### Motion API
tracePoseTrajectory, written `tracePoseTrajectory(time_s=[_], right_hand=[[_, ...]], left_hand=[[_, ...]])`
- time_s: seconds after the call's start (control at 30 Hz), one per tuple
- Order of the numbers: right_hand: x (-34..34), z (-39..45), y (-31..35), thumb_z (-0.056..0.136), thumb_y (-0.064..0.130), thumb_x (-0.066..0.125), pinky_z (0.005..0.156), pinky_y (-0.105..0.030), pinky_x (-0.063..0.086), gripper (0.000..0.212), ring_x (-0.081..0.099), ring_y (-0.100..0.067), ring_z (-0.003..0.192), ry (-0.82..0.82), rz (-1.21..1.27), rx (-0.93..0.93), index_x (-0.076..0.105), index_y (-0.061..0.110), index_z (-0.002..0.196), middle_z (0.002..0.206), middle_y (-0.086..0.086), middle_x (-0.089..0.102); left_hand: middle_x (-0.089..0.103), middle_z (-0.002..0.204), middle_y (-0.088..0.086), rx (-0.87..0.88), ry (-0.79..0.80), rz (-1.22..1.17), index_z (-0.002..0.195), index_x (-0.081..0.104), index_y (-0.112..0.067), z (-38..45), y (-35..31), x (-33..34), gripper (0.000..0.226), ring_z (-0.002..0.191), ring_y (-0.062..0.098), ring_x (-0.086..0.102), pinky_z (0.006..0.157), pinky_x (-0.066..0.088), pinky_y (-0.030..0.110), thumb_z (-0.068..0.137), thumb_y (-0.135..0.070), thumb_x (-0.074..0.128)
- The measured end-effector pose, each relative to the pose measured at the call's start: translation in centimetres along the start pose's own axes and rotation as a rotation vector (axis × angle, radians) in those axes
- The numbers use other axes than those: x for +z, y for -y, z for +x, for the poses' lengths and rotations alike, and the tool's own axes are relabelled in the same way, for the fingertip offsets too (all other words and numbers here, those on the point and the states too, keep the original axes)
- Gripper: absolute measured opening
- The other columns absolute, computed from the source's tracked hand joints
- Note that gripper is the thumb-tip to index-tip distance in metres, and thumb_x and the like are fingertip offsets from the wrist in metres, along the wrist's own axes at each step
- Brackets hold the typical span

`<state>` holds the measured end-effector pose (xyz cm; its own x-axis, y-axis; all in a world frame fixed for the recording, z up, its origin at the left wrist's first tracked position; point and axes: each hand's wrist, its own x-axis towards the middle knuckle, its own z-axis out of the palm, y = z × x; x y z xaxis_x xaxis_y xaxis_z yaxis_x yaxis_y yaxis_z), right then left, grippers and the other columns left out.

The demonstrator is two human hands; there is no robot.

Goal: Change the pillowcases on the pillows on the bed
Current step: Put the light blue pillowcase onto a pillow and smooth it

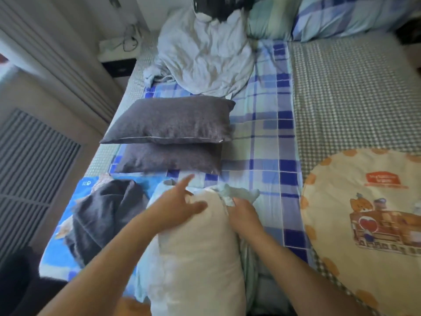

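A bare cream pillow lies lengthwise at the near edge of the bed. My left hand rests on its far left corner, fingers spread, index finger pointing away. My right hand is closed on a bunched pale green pillowcase at the pillow's far right corner; more of that cloth lies along the pillow's right side. Two dark grey pillows are stacked just beyond. A crumpled dark grey pillowcase lies to the left.
A heap of white bedding sits at the head of the bed on the blue plaid sheet. A round cream cartoon cushion lies at right on a grey checked cover. Plaid pillows are at top right. Curtains and a radiator stand left.
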<state>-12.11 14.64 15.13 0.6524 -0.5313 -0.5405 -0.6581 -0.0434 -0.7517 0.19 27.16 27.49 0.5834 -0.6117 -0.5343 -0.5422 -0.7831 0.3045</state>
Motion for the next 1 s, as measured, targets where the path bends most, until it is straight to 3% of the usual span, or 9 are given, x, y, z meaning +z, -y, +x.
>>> tracePoseTrajectory(time_s=[0.13, 0.33, 0.43, 0.6, 0.7, 0.77, 0.83, 0.93, 1.0], right_hand=[[-2.7, 1.1, 2.1, 0.094, 0.018, 0.047, 0.078, -0.035, 0.049, 0.025, 0.063, -0.032, 0.09, -0.081, 0.196, 0.102, 0.067, 0.004, 0.1, 0.104, -0.016, 0.066], [2.4, -4.8, 1.6, 0.102, 0.029, 0.043, 0.075, -0.032, 0.044, 0.027, 0.064, -0.032, 0.103, -0.081, -0.382, 0.039, 0.066, 0.014, 0.105, 0.109, -0.011, 0.068], [3.5, -7.1, 1.4, 0.103, 0.033, 0.044, 0.077, -0.034, 0.046, 0.03, 0.064, -0.029, 0.096, -0.137, -0.365, 0.092, 0.066, 0.015, 0.095, 0.098, -0.009, 0.068], [9.4, -8.9, 3.4, 0.1, 0.025, 0.053, 0.056, -0.031, 0.025, 0.046, 0.033, -0.012, 0.059, -0.072, -0.074, -0.042, 0.03, 0.021, 0.06, 0.059, 0.005, 0.032], [10.5, -9.2, 2.9, 0.092, 0.015, 0.059, 0.062, -0.032, 0.037, 0.029, 0.046, -0.014, 0.064, -0.171, 0.008, -0.018, 0.046, 0.013, 0.066, 0.071, -0.001, 0.047], [10.7, -9.6, 3.2, 0.088, 0.016, 0.058, 0.085, -0.035, 0.049, 0.012, 0.061, -0.022, 0.095, -0.147, -0.048, 0.011, 0.066, 0.013, 0.097, 0.101, -0.004, 0.065], [10.7, -10.4, 3.7, 0.091, 0.018, 0.055, 0.099, -0.03, 0.046, 0.039, 0.058, -0.025, 0.118, -0.119, -0.155, 0.068, 0.061, 0.024, 0.129, 0.127, 0.0, 0.063], [11.2, -10.8, 3.9, 0.095, 0.017, 0.051, 0.089, -0.033, 0.049, 0.027, 0.061, -0.029, 0.111, -0.177, -0.306, 0.084, 0.057, 0.024, 0.121, 0.121, -0.004, 0.064], [11.5, -10.9, 4.4, 0.098, 0.018, 0.048, 0.086, -0.034, 0.046, 0.019, 0.062, -0.029, 0.108, -0.258, -0.394, 0.05, 0.055, 0.019, 0.116, 0.116, -0.007, 0.065]], left_hand=[[0.044, 0.153, -0.006, 0.261, 0.394, 0.181, 0.153, 0.034, -0.042, -6.4, -1.7, 11.0, 0.059, 0.137, 0.021, 0.046, 0.116, 0.034, 0.037, 0.097, -0.051, 0.051], [0.031, 0.158, 0.002, 0.067, 0.046, 0.406, 0.155, 0.027, -0.028, -3.5, 2.2, 15.5, 0.065, 0.134, 0.032, 0.045, 0.103, 0.038, 0.048, 0.099, -0.06, 0.027], [0.036, 0.156, 0.003, 0.093, 0.115, 0.421, 0.156, 0.029, -0.031, -3.1, 7.0, 14.0, 0.064, 0.133, 0.03, 0.048, 0.105, 0.039, 0.045, 0.101, -0.062, 0.022], [0.056, 0.141, -0.009, 0.26, 0.576, -0.32, 0.144, 0.053, -0.028, -5.0, 10.7, 11.9, 0.04, 0.129, 0.006, 0.052, 0.115, 0.035, 0.031, 0.107, -0.04, 0.044], [0.063, 0.128, -0.008, 0.335, 0.732, -0.425, 0.139, 0.058, -0.013, -5.3, 10.9, 10.9, 0.035, 0.099, -0.021, 0.057, 0.092, 0.042, 0.007, 0.109, -0.015, 0.042], [0.064, 0.1, -0.01, 0.415, 0.592, -0.285, 0.127, 0.067, -0.018, -3.5, 11.0, 9.8, 0.03, 0.065, -0.024, 0.052, 0.071, 0.044, 0.009, 0.107, -0.016, 0.045], [0.067, 0.085, -0.012, 0.413, 0.332, -0.201, 0.1, 0.076, -0.024, -1.2, 11.2, 8.9, 0.02, 0.06, -0.015, 0.054, 0.077, 0.051, 0.026, 0.1, -0.02, 0.057], [0.064, 0.095, -0.006, 0.407, -0.106, -0.219, 0.09, 0.056, -0.026, 1.2, 11.3, 9.1, 0.013, 0.072, 0.011, 0.059, 0.069, 0.054, 0.04, 0.087, -0.018, 0.067], [0.057, 0.108, -0.001, 0.747, -0.282, -0.001, 0.098, 0.055, -0.021, 2.8, 10.2, 9.1, 0.024, 0.087, 0.021, 0.057, 0.066, 0.051, 0.037, 0.079, -0.017, 0.069]])
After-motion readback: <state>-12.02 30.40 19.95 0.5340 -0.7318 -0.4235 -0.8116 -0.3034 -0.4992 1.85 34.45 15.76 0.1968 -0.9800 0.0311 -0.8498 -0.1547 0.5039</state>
